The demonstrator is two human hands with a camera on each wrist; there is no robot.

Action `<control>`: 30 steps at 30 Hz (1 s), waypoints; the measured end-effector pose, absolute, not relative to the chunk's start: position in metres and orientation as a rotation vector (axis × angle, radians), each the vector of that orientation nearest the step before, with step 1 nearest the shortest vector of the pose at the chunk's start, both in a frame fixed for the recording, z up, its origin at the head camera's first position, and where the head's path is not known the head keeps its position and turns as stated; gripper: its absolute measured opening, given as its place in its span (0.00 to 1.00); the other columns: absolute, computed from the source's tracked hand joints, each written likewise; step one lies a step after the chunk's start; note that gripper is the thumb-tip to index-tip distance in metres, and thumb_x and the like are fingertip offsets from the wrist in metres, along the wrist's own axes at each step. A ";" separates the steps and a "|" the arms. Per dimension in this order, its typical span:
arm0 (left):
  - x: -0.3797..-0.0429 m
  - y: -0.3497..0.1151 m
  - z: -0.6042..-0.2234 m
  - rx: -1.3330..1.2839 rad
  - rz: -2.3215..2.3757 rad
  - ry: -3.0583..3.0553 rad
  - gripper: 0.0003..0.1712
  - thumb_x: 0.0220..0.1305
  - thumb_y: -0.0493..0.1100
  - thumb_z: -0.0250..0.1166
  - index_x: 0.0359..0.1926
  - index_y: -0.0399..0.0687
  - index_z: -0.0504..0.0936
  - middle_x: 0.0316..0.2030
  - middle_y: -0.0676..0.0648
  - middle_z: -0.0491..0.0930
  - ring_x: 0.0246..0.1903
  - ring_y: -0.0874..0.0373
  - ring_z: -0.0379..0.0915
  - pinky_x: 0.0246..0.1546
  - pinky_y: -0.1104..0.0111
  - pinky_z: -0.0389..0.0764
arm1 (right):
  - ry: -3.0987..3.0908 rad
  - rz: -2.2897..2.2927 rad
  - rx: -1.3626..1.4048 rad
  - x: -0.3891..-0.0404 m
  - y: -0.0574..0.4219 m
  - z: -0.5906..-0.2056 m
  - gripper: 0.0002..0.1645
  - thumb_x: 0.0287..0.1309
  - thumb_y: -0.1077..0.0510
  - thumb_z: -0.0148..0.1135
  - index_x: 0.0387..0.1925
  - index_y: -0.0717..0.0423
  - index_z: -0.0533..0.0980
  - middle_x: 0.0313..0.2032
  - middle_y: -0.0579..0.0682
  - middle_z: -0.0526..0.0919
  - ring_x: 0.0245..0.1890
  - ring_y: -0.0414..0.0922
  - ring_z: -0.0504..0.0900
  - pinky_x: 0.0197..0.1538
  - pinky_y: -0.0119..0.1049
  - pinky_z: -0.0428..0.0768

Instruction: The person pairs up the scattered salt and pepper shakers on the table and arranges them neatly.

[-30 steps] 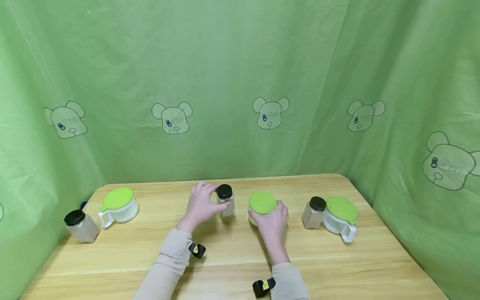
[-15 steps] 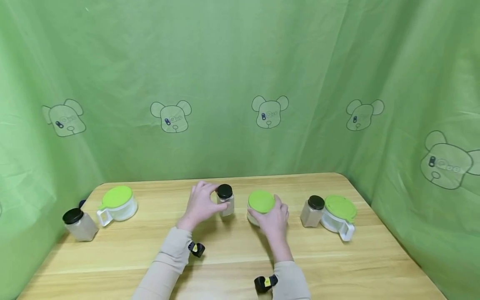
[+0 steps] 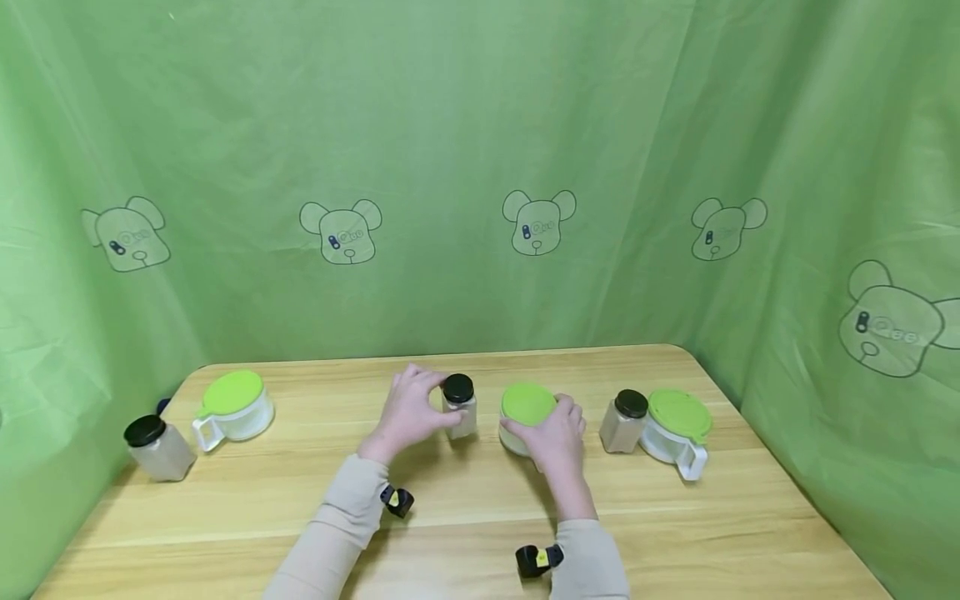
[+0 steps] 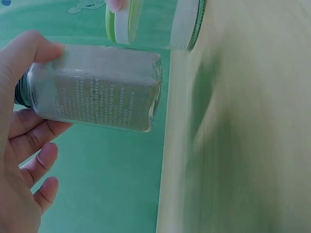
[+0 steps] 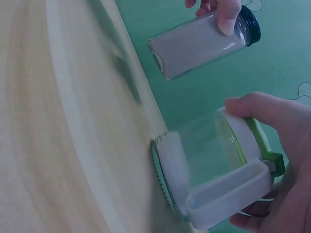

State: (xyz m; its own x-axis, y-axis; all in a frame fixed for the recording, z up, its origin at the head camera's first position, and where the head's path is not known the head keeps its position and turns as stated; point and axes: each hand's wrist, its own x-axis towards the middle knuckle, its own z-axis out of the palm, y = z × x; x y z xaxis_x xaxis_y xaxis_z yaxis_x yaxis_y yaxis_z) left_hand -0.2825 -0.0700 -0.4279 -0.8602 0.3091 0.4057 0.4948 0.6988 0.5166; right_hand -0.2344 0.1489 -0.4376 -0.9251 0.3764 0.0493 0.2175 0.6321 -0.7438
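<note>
In the head view my left hand (image 3: 407, 415) grips a square glass jar (image 3: 461, 421) by its upper part, thumb on one side and fingers on the other. That jar has a black lid (image 3: 457, 388) and pale contents; the left wrist view shows printed text on the jar (image 4: 97, 90), whose base hangs off the table. To its right, my right hand (image 3: 557, 437) holds a round glass seasoning pot by its green lid (image 3: 528, 403). From the right wrist, the pot's white handle (image 5: 231, 194) and white contents show. Whether the pot's base touches the wood, I cannot tell.
At the left of the wooden table (image 3: 450, 533) stand another black-lidded jar (image 3: 161, 452) and a green-lidded pot (image 3: 236, 408). A similar jar (image 3: 622, 427) and pot (image 3: 678, 425) stand close together at the right. A green curtain (image 3: 442, 308) hangs behind the table.
Both hands have shifted slightly right and a little nearer with the jar and the pot, mostly within the last half second. Both grips stay the same.
</note>
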 end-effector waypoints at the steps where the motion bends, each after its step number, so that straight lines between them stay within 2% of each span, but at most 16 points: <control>1: -0.283 -0.069 -0.428 -0.647 -0.927 -2.625 0.39 0.44 0.58 0.76 0.55 0.42 0.80 0.50 0.45 0.83 0.51 0.53 0.69 0.56 0.56 0.67 | -2.658 1.160 -0.495 -0.234 0.149 -0.437 0.61 0.37 0.41 0.78 0.64 0.68 0.57 0.58 0.69 0.65 0.60 0.64 0.63 0.59 0.62 0.70; 10: -0.280 -0.060 -0.433 -0.776 -0.901 -2.622 0.37 0.46 0.57 0.75 0.54 0.41 0.81 0.50 0.45 0.84 0.52 0.52 0.70 0.59 0.55 0.67 | -2.673 1.042 -0.531 -0.233 0.149 -0.435 0.62 0.36 0.38 0.77 0.62 0.71 0.56 0.56 0.69 0.65 0.59 0.64 0.65 0.60 0.61 0.70; 20: -0.279 -0.050 -0.442 -0.808 -0.895 -2.648 0.35 0.51 0.57 0.74 0.56 0.42 0.80 0.52 0.46 0.83 0.50 0.54 0.69 0.58 0.56 0.67 | -2.723 0.964 -0.519 -0.230 0.148 -0.431 0.64 0.39 0.35 0.75 0.63 0.73 0.54 0.56 0.69 0.65 0.58 0.64 0.65 0.58 0.63 0.71; 30: -0.276 -0.046 -0.446 -0.841 -0.904 -2.649 0.34 0.54 0.58 0.71 0.58 0.45 0.79 0.52 0.47 0.83 0.49 0.55 0.69 0.55 0.57 0.68 | -2.735 0.945 -0.531 -0.230 0.151 -0.429 0.66 0.37 0.35 0.76 0.63 0.73 0.55 0.57 0.70 0.65 0.59 0.65 0.65 0.59 0.64 0.70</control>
